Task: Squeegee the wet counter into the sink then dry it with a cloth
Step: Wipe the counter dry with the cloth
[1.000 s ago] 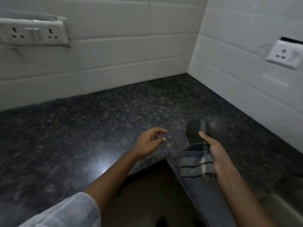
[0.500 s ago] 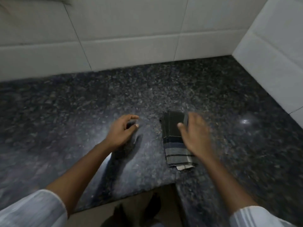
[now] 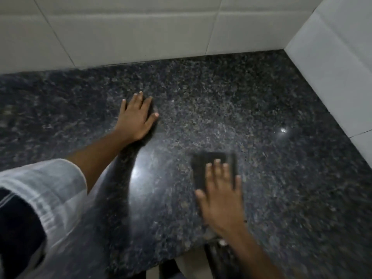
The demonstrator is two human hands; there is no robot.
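In the head view, the right hand [image 3: 220, 195] lies flat on a dark folded cloth [image 3: 203, 170], with its fingers stretched out and a little apart, pressing the cloth down on the black speckled counter [image 3: 201, 109]. The cloth sits near the front edge of the counter, in front of the person, and only its far end shows past the fingertips; it looks blurry, so it may be sliding. The left hand [image 3: 135, 117] is flat on the counter too, farther back and to the left, fingers spread wide, holding nothing, well apart from the cloth. It looks like it is there to lean on. White wall tiles [image 3: 124, 35] stand behind and to the right, meeting in the corner. The sink and the squeegee are not in view. This looks like the drying part of the job. To do it well, keep the whole palm on the cloth so it stays flat and does not bunch up. Push in long straight lines, each one going a bit over the last. Go right into the corner by the tiles, where water likes to hide. Turn the cloth over when it feels soggy. Shiny spots on the stone may be wet or may just be light, so it is hard to tell.
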